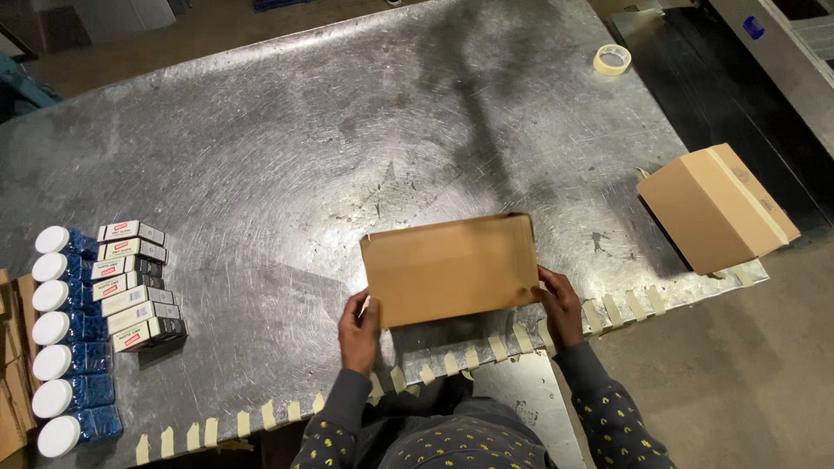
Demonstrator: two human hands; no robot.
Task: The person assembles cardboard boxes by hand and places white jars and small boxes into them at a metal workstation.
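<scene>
The left hand has its fingers curled against the left end of a cardboard box, thumb on the near face, and the right hand presses the opposite end with the fingers bent around the right edge, so the box is gripped between the two palms. This box is one closed brown carton, resting on the near edge of a scratched metal table, just in front of the person's body. Along that near edge hangs a row of short strips of masking tape, stuck by one end; there are well over a dozen, and the exact number cannot be told because the arms cover some. A second cardboard box, sealed with tape along its top seam, sits well apart at the right corner of the table, turned at an angle. One roll of masking tape lies at the far right of the table. At the left edge lie seven blue bottles with white caps, on their sides in a column, and just beside them a column of seven small white and dark cartons.
</scene>
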